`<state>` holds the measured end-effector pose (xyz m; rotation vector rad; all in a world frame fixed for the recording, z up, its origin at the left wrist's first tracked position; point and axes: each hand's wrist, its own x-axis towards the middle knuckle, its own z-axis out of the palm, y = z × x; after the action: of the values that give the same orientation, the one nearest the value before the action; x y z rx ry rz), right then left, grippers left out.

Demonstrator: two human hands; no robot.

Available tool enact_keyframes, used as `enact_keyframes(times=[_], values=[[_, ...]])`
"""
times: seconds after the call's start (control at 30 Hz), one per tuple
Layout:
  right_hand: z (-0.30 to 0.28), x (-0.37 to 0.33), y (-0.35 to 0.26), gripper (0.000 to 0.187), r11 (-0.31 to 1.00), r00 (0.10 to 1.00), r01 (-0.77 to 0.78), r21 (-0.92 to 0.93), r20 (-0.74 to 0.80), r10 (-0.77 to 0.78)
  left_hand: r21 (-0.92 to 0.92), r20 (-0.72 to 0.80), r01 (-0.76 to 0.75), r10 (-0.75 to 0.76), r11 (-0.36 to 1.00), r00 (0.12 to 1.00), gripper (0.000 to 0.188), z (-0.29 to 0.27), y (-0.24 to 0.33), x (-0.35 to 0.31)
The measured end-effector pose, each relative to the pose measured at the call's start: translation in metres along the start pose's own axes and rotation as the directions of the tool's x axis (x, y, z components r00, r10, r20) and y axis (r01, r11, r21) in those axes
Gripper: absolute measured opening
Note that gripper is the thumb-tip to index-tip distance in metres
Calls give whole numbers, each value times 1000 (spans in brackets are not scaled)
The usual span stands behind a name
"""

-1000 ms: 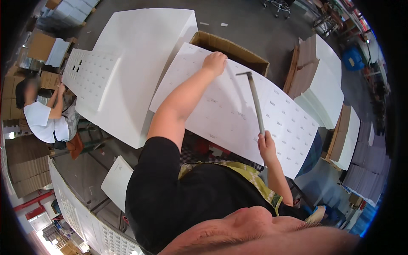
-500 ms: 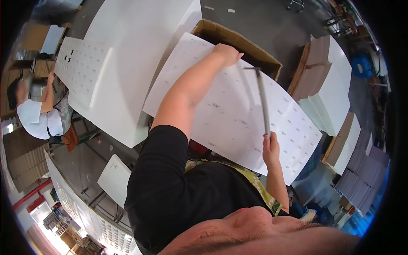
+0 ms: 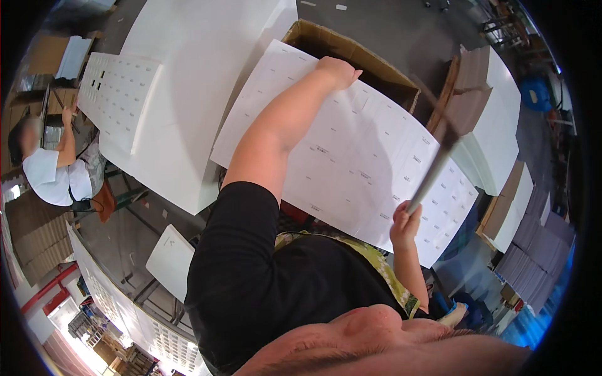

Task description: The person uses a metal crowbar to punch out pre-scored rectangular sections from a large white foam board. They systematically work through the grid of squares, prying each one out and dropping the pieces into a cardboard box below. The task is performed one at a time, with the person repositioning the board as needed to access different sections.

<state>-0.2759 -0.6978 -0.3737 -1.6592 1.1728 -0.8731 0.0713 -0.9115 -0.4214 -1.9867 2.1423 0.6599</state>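
Note:
A large white printed board [image 3: 313, 166], marked with rows of small dark print, lies in front of me beside an open cardboard box. My left hand [image 3: 338, 73] is closed at the board's far edge, next to the box, with its fingers curled over that edge. In my right hand [image 3: 406, 224], a hammer [image 3: 433, 170] is gripped by the end of its long grey handle. The hammer is raised over the right part of the board. Its thin dark head is smeared by motion.
Beyond the board stands the open cardboard box [image 3: 382, 61]. Stacked white-topped boards [image 3: 492, 122] rise at the right. A broad white surface [image 3: 182, 113] lies to the left, carrying a sheet with cut-outs [image 3: 122, 94]. At far left, a person [image 3: 56, 166] in white works with a tool.
The hammer has swung up and to the right, off the board's middle, its head now blurred. My left hand stays at the far edge.

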Motion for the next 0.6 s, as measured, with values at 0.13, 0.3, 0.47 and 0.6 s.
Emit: enact_keyframes(times=[0.13, 0.3, 0.47, 0.6], values=[[2, -3, 3, 10, 888, 958, -132, -440, 172, 228, 16, -29, -8, 8, 1000, 1000, 56, 1, 0, 2], [5, -3, 4, 14, 995, 1000, 12, -101, 5, -12, -5, -41, -7, 7, 1000, 999, 57, 2, -1, 2], [6, 0, 5, 11, 876, 961, -148, -459, 144, 238, -3, -34, 8, -8, 1000, 999, 58, 1, -2, 3], [4, -5, 1, 14, 986, 996, -83, -145, 0, 84, -17, -19, 4, -4, 1000, 1000, 58, 2, 0, 1]])
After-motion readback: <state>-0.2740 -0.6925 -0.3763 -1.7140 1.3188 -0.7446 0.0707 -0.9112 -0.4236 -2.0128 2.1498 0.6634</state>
